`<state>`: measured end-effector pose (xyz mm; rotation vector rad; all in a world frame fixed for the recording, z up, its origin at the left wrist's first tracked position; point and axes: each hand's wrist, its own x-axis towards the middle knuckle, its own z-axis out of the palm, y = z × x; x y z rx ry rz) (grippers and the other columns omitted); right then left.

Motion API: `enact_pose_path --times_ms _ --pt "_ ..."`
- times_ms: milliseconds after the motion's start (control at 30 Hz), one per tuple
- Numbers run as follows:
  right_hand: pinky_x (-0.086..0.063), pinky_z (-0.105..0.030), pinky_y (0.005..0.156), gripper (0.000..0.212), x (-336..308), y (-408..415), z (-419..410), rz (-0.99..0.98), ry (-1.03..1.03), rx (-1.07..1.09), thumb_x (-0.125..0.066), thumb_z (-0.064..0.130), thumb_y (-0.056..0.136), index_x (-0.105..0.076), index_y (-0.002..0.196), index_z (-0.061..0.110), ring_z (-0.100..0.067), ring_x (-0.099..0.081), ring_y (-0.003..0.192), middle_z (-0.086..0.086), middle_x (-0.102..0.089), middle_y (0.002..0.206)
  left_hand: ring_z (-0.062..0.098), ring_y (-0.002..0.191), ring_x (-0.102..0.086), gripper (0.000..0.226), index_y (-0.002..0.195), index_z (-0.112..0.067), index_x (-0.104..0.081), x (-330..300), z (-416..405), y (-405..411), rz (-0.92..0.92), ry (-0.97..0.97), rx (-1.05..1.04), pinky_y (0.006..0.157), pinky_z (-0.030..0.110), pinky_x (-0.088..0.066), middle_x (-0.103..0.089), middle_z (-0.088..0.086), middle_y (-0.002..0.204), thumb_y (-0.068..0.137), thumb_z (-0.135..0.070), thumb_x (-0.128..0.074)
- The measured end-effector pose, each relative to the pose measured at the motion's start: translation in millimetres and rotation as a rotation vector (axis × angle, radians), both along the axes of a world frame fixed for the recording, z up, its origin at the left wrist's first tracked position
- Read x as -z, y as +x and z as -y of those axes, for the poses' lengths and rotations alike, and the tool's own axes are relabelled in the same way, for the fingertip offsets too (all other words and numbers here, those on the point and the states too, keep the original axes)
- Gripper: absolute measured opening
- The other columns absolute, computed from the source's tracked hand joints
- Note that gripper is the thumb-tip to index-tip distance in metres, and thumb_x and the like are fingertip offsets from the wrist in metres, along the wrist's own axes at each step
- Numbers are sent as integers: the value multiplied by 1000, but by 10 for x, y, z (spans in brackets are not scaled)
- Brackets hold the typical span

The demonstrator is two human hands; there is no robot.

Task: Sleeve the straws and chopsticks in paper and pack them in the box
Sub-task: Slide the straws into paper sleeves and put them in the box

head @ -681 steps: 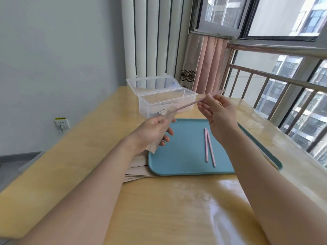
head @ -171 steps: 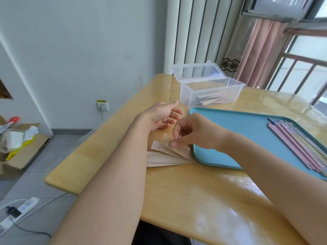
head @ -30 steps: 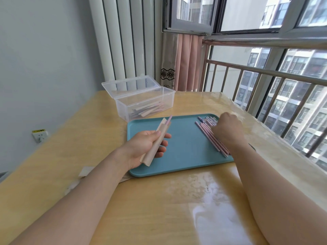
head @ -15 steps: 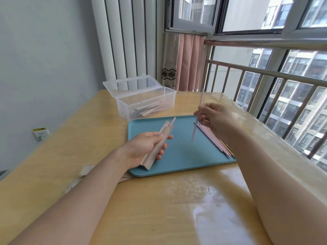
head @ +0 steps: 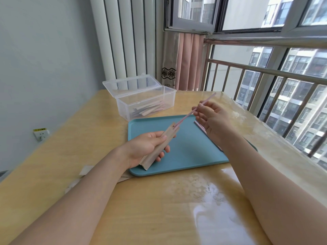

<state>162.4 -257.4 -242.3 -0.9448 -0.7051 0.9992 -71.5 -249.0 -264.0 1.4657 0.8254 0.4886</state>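
My left hand (head: 146,147) grips a brown paper sleeve (head: 160,147) above the near left part of the teal tray (head: 185,156). My right hand (head: 212,119) pinches a pink straw (head: 191,113) whose lower tip sits in the sleeve's open top. The rest of the straws (head: 200,127) lie on the tray's right side, mostly hidden behind my right hand and forearm. A clear plastic box (head: 146,101) stands open behind the tray with several sleeved items inside.
Spare paper sleeves (head: 85,172) lie on the wooden table (head: 159,200) left of the tray, partly under my left forearm. A metal railing (head: 265,73) and window run along the table's right side; a wall socket (head: 41,133) is at the left.
My right hand has lifted one pink straw from the pile on the tray, swung it over and brought its tip into the sleeve's mouth. My left hand has kept the sleeve nearly still.
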Motion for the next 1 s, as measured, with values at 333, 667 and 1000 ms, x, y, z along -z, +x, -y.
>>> enact_pose_path --times_ms 333,667,1000 --pt "-54 -22 58 10 22 -29 23 151 -63 -50 -65 7 95 -64 105 7 -14 -64 64 -13 -75 91 11 60 -53 33 124 -19 -66 3 -2 1 -21 8 4 58 23 -49 -63 2 78 108 -29 -39" --pt "-54 -23 59 13 35 -25 11 227 -59 -50 -70 7 91 -66 103 6 -14 -65 64 -13 -75 89 12 63 -55 32 127 -15 -63 9 -18 5 -25 17 -23 60 24 -51 -66 3 83 107 -28 -42" --pt "-57 -27 66 61 132 -130 3 361 -111 -68 -77 5 85 -45 133 23 -21 -73 78 -12 -77 98 10 58 -53 34 122 -15 -67 31 -36 14 -29 14 -18 56 22 -49 -62 1 76 108 -28 -39"
